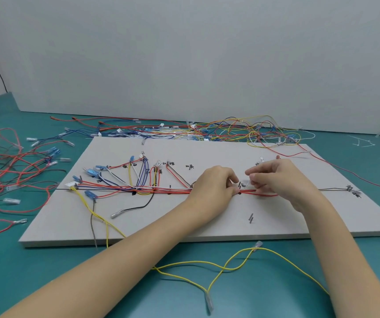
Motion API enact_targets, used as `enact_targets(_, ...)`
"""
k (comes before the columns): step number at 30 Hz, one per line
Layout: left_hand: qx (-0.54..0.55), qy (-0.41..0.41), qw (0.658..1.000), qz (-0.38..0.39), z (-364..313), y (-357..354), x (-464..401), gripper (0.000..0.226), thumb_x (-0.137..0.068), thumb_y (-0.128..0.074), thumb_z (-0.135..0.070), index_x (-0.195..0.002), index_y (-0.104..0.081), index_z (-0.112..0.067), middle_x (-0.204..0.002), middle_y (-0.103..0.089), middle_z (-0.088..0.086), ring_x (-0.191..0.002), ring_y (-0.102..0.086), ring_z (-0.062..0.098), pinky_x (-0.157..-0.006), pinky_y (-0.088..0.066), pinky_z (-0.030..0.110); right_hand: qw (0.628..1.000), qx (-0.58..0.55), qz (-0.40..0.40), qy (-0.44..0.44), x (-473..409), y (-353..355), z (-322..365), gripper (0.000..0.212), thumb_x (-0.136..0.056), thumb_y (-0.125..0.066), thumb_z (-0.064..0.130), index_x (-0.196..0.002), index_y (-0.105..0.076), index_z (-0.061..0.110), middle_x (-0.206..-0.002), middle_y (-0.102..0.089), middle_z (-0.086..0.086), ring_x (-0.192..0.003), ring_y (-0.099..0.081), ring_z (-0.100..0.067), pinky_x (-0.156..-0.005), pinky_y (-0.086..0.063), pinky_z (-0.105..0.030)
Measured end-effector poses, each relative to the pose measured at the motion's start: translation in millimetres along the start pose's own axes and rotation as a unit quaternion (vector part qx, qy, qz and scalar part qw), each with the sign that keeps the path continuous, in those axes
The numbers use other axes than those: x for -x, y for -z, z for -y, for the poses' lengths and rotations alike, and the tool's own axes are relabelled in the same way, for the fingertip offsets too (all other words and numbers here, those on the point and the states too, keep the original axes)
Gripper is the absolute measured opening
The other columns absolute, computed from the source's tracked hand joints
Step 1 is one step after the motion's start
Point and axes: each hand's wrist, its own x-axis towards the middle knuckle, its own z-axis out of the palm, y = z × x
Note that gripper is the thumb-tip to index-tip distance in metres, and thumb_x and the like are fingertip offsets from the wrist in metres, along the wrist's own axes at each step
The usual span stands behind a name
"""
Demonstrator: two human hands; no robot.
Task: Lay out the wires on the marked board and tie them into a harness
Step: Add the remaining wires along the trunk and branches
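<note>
Both hands, left (214,183) and right (274,177), pinch a tie (247,183) over the wire bundle (161,191) mid-board (207,221).

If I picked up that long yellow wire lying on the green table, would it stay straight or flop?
The thin yellow wire would probably flop: it already lies in loose curves and crosses itself. It looks light, being so thin. Its clear-sleeved end connector would likely dangle and swing.

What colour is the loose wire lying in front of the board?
Yellow: the loose wire shows in the head view.
</note>
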Motion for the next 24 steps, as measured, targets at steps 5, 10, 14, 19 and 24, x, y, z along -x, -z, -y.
enact_targets(5,-0.041,0.009,0.999,-0.021,-0.9,-1.3,0.0,0.01,-0.085,-0.069,-0.031,-0.094,-0.07,-0.027,-0.081,-0.061,-0.012,-0.095,-0.058,0.017,-0.085,-0.04,0.034,0.997,0.027,-0.016,0.069,1.8,-9.3,3.3,0.019,-0.088,-0.062,-0.002,-0.094,-0.073,0.011,-0.074,-0.066,-0.012,-0.06,-0.06,-0.016,-0.07,-0.055,-0.031)
enact_targets(10,-0.064,0.01,0.996,-0.065,0.4,-4.6,1.6,0.025,-0.083,-0.07,-0.037,-0.099,-0.055,-0.025,-0.098,-0.061,-0.007,-0.1,-0.05,0.019,-0.082,-0.032,0.033,0.992,0.026,0.016,0.121,3.4,-17.2,7.2,0.022,-0.088,-0.059,-0.006,-0.094,-0.074,0.009,-0.073,-0.065,-0.012,-0.062,-0.057,-0.018,-0.069,-0.052,-0.03)
enact_targets(14,-0.071,0.014,0.994,-0.077,-1.9,-3.3,4.0,0.03,-0.082,-0.071,-0.036,-0.092,-0.045,-0.024,-0.098,-0.06,-0.005,-0.096,-0.049,0.021,-0.079,-0.033,0.033,0.986,0.052,0.012,0.156,1.1,-23.8,4.6,0.026,-0.087,-0.062,-0.005,-0.087,-0.073,0.019,-0.069,-0.066,-0.002,-0.062,-0.056,-0.007,-0.063,-0.047,-0.019)
enact_targets(19,-0.138,-0.009,0.986,-0.088,-8.5,-5.4,8.4,0.028,-0.088,-0.063,-0.036,-0.098,-0.044,-0.019,-0.101,-0.058,0.001,-0.097,-0.051,0.025,-0.081,-0.034,0.034,0.978,0.072,0.003,0.196,-3.1,-34.3,3.2,0.035,-0.083,-0.062,-0.007,-0.081,-0.073,0.026,-0.076,-0.07,0.007,-0.067,-0.057,-0.007,-0.064,-0.044,-0.019)
enact_targets(24,-0.157,0.003,0.984,-0.089,-8.0,-4.2,10.0,0.029,-0.09,-0.06,-0.041,-0.103,-0.045,-0.021,-0.105,-0.058,-0.001,-0.101,-0.05,0.023,-0.087,-0.034,0.035,0.986,0.08,-0.013,0.144,-12.4,-34.2,-3.1,0.023,-0.085,-0.065,-0.002,-0.09,-0.076,0.018,-0.077,-0.072,0.0,-0.065,-0.059,-0.009,-0.062,-0.046,-0.021)
